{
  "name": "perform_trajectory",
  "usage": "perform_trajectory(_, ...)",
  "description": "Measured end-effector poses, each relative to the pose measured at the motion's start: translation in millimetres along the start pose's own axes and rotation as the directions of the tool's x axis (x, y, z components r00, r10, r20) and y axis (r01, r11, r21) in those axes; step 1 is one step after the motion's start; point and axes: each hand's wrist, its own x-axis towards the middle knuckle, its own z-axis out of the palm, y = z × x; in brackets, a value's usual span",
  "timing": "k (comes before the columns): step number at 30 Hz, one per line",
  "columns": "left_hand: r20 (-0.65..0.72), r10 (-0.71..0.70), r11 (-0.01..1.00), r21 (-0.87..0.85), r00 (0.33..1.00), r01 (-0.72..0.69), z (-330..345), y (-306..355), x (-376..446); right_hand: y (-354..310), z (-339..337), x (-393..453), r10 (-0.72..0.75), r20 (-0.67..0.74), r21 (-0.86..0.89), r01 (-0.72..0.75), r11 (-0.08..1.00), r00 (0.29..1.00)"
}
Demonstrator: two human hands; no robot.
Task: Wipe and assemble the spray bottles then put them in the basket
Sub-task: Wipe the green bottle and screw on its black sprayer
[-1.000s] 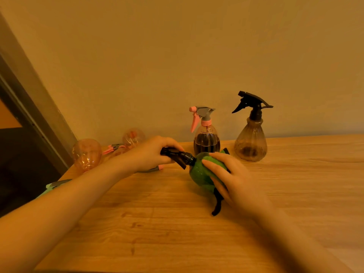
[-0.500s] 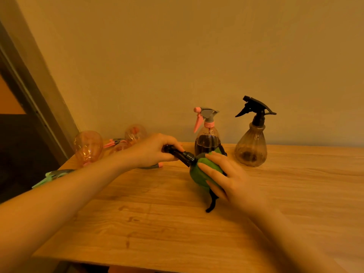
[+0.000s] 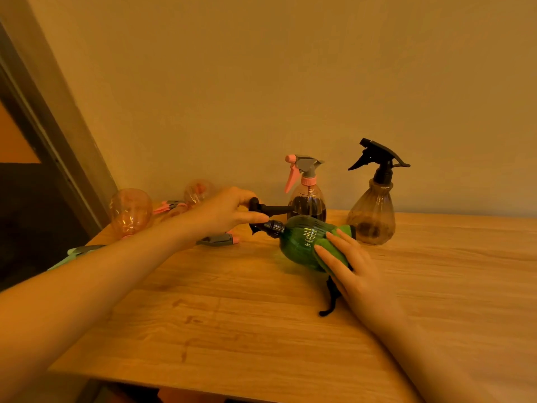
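A green spray bottle [image 3: 299,239] is held on its side above the wooden table [image 3: 232,330], its black spray head [image 3: 263,212] pointing left. My left hand [image 3: 220,212] grips that spray head. My right hand [image 3: 348,267] presses a green cloth [image 3: 334,247] against the bottle's rounded body; a black edge of the cloth hangs down under the hand. Behind stand a dark bottle with a pink and grey sprayer [image 3: 306,190] and a smoky bottle with a black sprayer [image 3: 374,205].
At the back left lie two orange bottle bodies [image 3: 130,212] [image 3: 199,190] and pink and grey sprayer parts [image 3: 218,239] [image 3: 171,205]. A pale green piece [image 3: 78,253] sits at the table's left edge. A wall runs close behind the table. No basket shows.
The green bottle has turned so more of its body shows. My right hand with the cloth has slid from the bottle's top toward its base on the right.
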Motion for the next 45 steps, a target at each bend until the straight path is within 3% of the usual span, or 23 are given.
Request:
perform_trajectory(10, 0.136, 0.016, 0.991, -0.137, 0.991, 0.002, 4, 7, 1, -26, -14, 17, -0.082, -0.109, -0.020, 0.081, 0.997, 0.991)
perform_trajectory(16, 0.170, 0.013, 0.982, -0.188, 0.985, 0.020, -4, 7, -1, -41, -21, 42, -0.169, 0.012, -0.043, 0.169, 0.985, 0.986)
perform_trajectory(22, 0.121, -0.009, 0.979, -0.203, 0.993, 0.034, -5, 5, -2, -32, -26, 51, -0.130, 0.117, 0.064, 0.123, 0.990, 0.985)
perform_trajectory(25, 0.060, 0.023, 0.989, -0.146, 0.998, -0.014, -2, 2, -4, -29, -23, 50, -0.115, 0.089, 0.084, 0.107, 0.991, 0.989)
perform_trajectory(28, 0.012, 0.110, 0.962, -0.253, 0.994, -0.104, 3, 4, -8, -27, -21, 48, -0.080, 0.054, 0.118, 0.073, 0.990, 0.995)
perform_trajectory(31, -0.012, 0.146, 0.957, -0.252, 0.989, -0.144, 8, 6, -12, -24, -22, 45, -0.010, 0.019, 0.159, 0.007, 0.987, 1.000)
perform_trajectory(40, -0.054, 0.209, 0.953, -0.214, 0.976, -0.216, 16, 19, -4, -21, -21, 31, 0.123, -0.075, 0.303, -0.095, 0.948, 0.990)
perform_trajectory(45, -0.023, 0.171, 0.921, -0.351, 0.985, -0.168, 16, 23, 1, -23, -27, 40, 0.147, -0.042, 0.250, -0.132, 0.959, 0.988)
